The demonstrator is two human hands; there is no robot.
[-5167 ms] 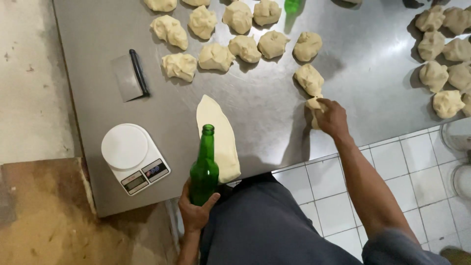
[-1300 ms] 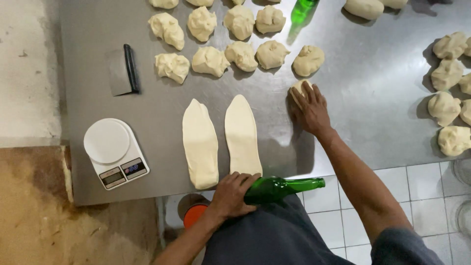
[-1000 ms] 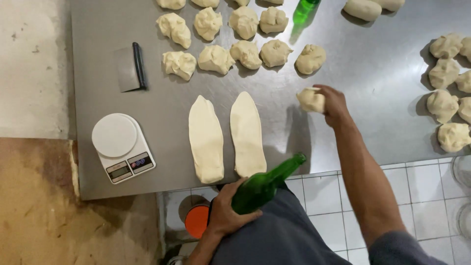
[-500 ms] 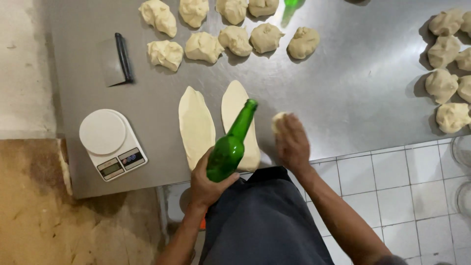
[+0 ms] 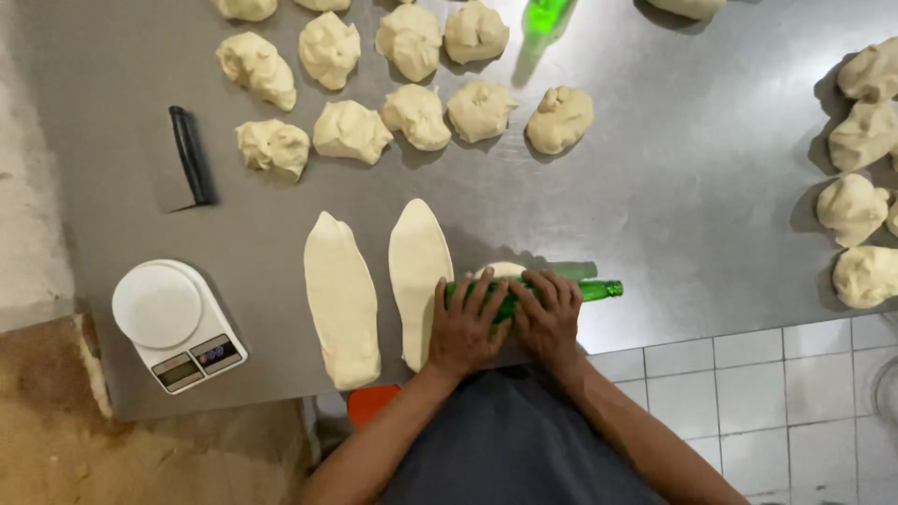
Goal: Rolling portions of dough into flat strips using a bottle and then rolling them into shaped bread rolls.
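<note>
Setting: I looked down on a grey steel tabletop [image 5: 711,187], with white floor tiles [image 5: 748,402] to the right of it and a rough brownish floor [image 5: 140,449] to the left.
Left hand: my left hand [image 5: 465,323] lay palm down on the body of a green glass bottle [image 5: 599,290], its grip flat and spread, fingers pressing on top and not curled around the glass.
Right hand: my right hand [image 5: 550,313] sat just beside the left one, also flat on the bottle, grip open and pressing down.
Bottle: it lay on its side near the front edge of the tabletop, neck pointing right and sticking out past my right hand.
Dough under the bottle: a small pale piece of dough [image 5: 500,270] showed just beyond my fingers, touching the bottle; most of it was hidden.
Flattened dough: two long flattened dough strips [image 5: 341,299] lay side by side to the left, the nearer one touching my left hand.
Dough lumps: a cluster of rough dough lumps [image 5: 416,114] sat farther back, and more dough lumps [image 5: 856,210] at the right edge.
Other things: a white kitchen scale [image 5: 176,323] stood at the front left, a scraper with a black handle [image 5: 190,154] behind it, and a second green bottle [image 5: 545,14] at the far edge.
</note>
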